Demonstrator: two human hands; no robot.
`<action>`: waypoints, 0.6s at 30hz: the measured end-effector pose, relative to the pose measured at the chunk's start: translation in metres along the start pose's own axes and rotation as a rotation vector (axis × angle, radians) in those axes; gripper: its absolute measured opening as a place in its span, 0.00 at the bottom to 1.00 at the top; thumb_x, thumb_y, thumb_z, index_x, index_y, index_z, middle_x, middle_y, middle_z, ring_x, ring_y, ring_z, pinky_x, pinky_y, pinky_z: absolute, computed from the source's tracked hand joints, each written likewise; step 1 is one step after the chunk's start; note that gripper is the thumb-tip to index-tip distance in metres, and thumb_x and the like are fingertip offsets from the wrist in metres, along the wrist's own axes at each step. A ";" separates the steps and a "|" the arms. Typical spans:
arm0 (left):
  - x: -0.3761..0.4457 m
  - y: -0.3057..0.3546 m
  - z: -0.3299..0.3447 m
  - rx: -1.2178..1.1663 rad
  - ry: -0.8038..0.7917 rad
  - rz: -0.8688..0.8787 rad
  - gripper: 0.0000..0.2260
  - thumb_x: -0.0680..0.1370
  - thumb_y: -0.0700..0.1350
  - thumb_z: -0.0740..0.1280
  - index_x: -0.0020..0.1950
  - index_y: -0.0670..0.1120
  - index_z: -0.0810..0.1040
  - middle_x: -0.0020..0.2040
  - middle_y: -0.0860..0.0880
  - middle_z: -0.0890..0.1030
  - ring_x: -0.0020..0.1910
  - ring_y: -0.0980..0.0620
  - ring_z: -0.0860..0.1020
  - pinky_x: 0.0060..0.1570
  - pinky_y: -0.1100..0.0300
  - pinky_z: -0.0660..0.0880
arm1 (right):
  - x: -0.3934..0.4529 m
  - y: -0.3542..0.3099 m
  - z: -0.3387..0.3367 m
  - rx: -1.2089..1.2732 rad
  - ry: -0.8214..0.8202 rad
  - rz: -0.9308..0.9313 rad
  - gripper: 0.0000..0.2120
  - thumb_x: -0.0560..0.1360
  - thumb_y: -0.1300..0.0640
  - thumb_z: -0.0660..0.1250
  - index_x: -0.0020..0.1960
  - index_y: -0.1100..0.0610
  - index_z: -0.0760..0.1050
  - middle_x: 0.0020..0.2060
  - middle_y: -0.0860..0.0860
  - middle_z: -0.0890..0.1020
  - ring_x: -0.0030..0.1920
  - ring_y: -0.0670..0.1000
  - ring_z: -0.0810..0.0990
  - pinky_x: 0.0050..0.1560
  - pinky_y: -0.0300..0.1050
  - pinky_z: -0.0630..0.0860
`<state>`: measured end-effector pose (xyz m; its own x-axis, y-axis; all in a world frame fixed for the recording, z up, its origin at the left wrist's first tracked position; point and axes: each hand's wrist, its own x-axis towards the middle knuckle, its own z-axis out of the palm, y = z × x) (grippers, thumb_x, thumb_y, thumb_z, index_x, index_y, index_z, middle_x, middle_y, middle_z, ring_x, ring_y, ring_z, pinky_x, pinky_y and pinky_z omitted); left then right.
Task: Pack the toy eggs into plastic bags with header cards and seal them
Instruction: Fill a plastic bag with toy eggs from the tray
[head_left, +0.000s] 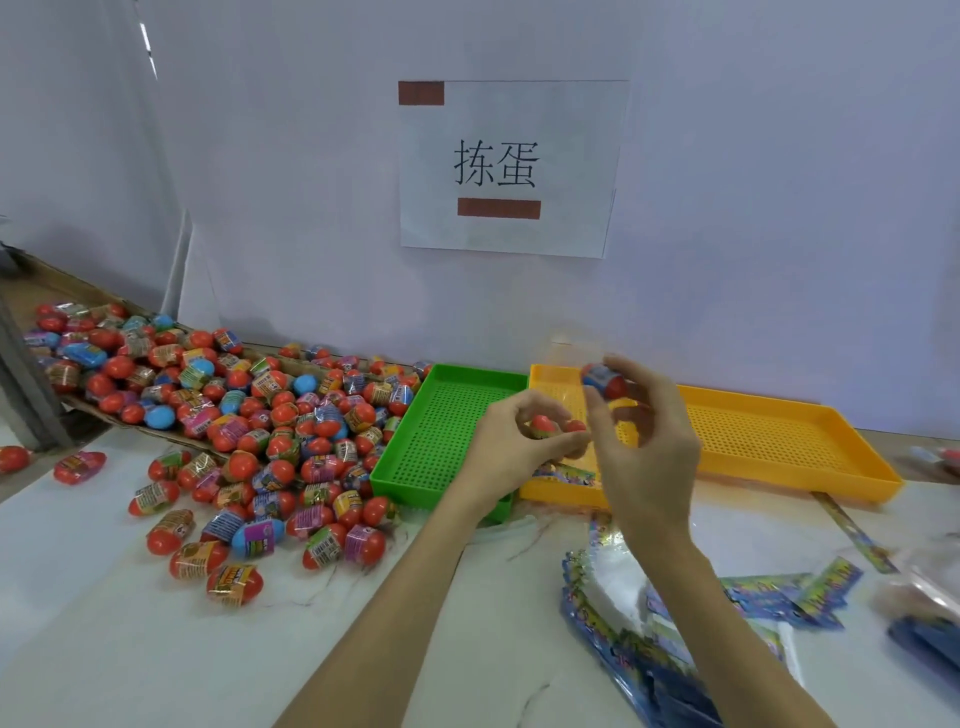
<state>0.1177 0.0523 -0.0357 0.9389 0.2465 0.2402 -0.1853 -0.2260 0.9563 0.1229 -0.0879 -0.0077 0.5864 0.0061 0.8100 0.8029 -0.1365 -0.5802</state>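
Observation:
A big heap of wrapped red and blue toy eggs (270, 415) spreads over the left of the table. My left hand (511, 441) is raised over the trays and is closed on two red eggs (545, 426). Just to its right my right hand (644, 441) pinches a blue-and-red egg (602, 380) between thumb and fingertips. A stack of plastic bags with printed blue header cards (623, 613) lies on the table below my right forearm.
A green perforated tray (441, 431) and a yellow perforated tray (779, 441) stand side by side against the white wall. A paper sign (511, 166) hangs above them. Loose header cards (810, 592) lie at the right. A cardboard chute (52, 291) feeds the heap.

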 end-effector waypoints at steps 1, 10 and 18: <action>-0.002 0.000 -0.002 0.008 -0.015 0.029 0.12 0.71 0.47 0.82 0.50 0.48 0.83 0.44 0.53 0.86 0.41 0.57 0.82 0.44 0.59 0.81 | 0.002 0.003 -0.007 0.034 0.029 0.041 0.15 0.79 0.62 0.72 0.64 0.55 0.79 0.55 0.50 0.81 0.51 0.49 0.82 0.48 0.48 0.81; -0.004 -0.002 0.001 0.102 -0.046 0.159 0.09 0.72 0.46 0.82 0.48 0.50 0.84 0.47 0.52 0.86 0.42 0.58 0.77 0.45 0.61 0.77 | 0.017 0.025 -0.029 -0.196 -0.178 -0.127 0.16 0.80 0.63 0.71 0.67 0.57 0.77 0.57 0.53 0.80 0.51 0.46 0.83 0.42 0.39 0.83; -0.006 0.001 0.003 0.151 0.017 0.237 0.13 0.75 0.54 0.78 0.57 0.54 0.83 0.45 0.56 0.86 0.40 0.53 0.83 0.42 0.59 0.79 | 0.017 0.027 -0.032 -0.235 -0.344 -0.050 0.13 0.78 0.58 0.74 0.62 0.54 0.81 0.53 0.49 0.82 0.48 0.43 0.82 0.43 0.32 0.78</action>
<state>0.1126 0.0480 -0.0369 0.8693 0.1854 0.4582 -0.3527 -0.4169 0.8378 0.1512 -0.1235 -0.0073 0.5812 0.3438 0.7376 0.8082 -0.3497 -0.4738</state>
